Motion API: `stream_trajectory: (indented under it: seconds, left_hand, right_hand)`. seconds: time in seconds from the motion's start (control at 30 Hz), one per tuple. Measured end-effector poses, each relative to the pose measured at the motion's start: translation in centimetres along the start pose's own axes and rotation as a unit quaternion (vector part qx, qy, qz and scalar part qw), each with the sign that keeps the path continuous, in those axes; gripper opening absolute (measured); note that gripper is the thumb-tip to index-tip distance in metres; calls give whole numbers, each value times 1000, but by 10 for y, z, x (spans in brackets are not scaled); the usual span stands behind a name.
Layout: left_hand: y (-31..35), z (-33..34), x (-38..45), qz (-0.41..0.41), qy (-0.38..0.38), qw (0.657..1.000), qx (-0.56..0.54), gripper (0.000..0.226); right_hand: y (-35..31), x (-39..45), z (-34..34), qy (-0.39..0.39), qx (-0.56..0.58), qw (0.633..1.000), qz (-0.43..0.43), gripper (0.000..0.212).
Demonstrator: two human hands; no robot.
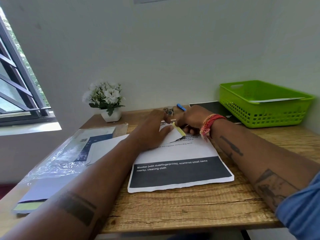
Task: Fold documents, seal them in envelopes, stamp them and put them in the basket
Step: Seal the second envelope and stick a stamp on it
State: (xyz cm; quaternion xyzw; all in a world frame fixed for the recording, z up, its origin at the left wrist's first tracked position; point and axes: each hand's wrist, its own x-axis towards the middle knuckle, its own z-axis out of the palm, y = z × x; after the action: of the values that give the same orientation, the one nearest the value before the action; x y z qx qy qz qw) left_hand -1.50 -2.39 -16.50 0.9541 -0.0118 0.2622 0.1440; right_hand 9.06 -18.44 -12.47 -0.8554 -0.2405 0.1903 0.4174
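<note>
Left hand [152, 129]: fingers flat on white envelope [171, 135]. Right hand [190, 121]: fingertips pinching its yellow strip [178, 129] (document stack [180, 170] beneath).

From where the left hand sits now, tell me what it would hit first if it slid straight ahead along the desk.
Probably the small stamp just beyond the left hand fingertips, with the wall behind it; depth is hard to judge here.

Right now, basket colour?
Lime green basket, clearest in the head view.
</note>
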Motion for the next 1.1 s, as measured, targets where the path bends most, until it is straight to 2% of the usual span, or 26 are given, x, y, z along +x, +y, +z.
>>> stream_trajectory:
  seconds: [0.07, 0.13, 0.23, 0.37, 0.57, 0.77, 0.87, 1.1]
  left_hand:
    - [-3, -2, 2, -20, -6, 999, 33, 15]
    - [0, -3, 2, -33, -38, 998, 36, 13]
    - [4, -4, 2, -22, -41, 998, 40, 13]
    - [8, -4, 2, -17, -41, 998, 46, 21]
    - [16, -4, 2, -20, -80, 994, 75, 35]
    - [13, 3, 4, -91, -53, 994, 38, 28]
    - [11, 3, 4, -97, -45, 994, 21, 28]
    - [6, 3, 4, -96, -56, 993, 31, 27]
  right_hand:
    - [-1, 0, 1, 2, -5, 1000, -3, 18]
    - [-1, 1, 2, 4, -3, 1000, -3, 20]
    - [-1, 0, 3, -6, -4, 1000, -22, 24]
    - [-3, -1, 7, -1, -60, 997, -53, 23]
    - [-4, 0, 7, 24, -153, 985, -77, 25]
    - [-3, -2, 2, -8, -163, 984, -69, 22]
    - [-4, -4, 2, -9, -161, 984, -77, 22]
    - [-7, 0, 14, 48, -306, 943, -121, 34]
